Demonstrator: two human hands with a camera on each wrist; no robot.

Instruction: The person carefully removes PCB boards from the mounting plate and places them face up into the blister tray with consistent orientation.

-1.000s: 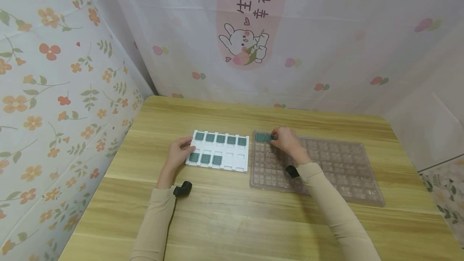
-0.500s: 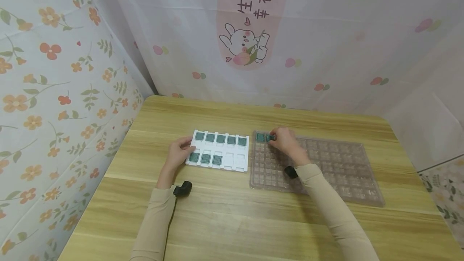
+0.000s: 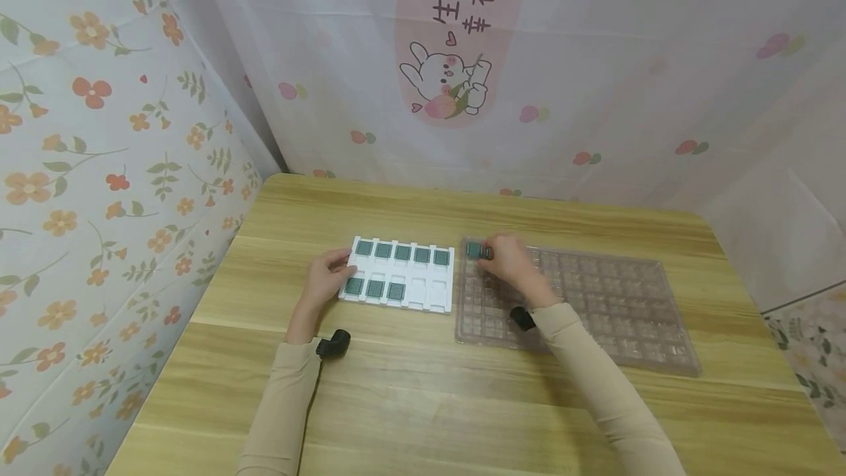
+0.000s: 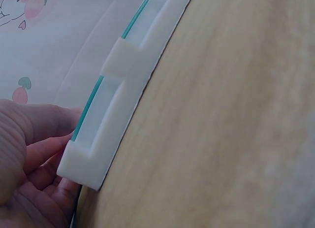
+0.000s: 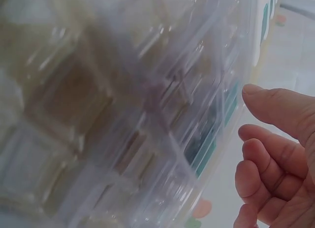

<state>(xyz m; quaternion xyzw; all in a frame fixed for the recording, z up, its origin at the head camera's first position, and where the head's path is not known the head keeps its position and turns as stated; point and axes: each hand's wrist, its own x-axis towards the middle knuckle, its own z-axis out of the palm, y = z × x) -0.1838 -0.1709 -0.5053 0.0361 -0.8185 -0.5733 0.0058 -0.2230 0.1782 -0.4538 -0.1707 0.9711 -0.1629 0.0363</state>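
Note:
My left hand [image 3: 322,279] grips the left edge of a white tray [image 3: 403,270], thumb on top and fingers curled at the side in the left wrist view. Green square circuit boards [image 3: 374,289] fill its back row, and three sit in its front row. My right hand [image 3: 510,261] is over the back left corner of a clear plastic tray [image 3: 595,300]. Two more green boards [image 3: 474,250] lie in that corner, the second partly hidden by the fingers. In the right wrist view, thumb and fingers [image 5: 280,110] are apart beside the boards, nothing between them.
Both trays lie side by side on a wood-grain table [image 3: 410,402]. The clear tray's many pockets stretch to the right under my forearm. A black wrist camera [image 3: 333,344] sticks out from each sleeve. Printed curtains [image 3: 575,94] hang behind and to the left.
My right hand has shifted slightly left along the back row of the clear tray, covering more of the second board. The left hand and white tray look unmoved.

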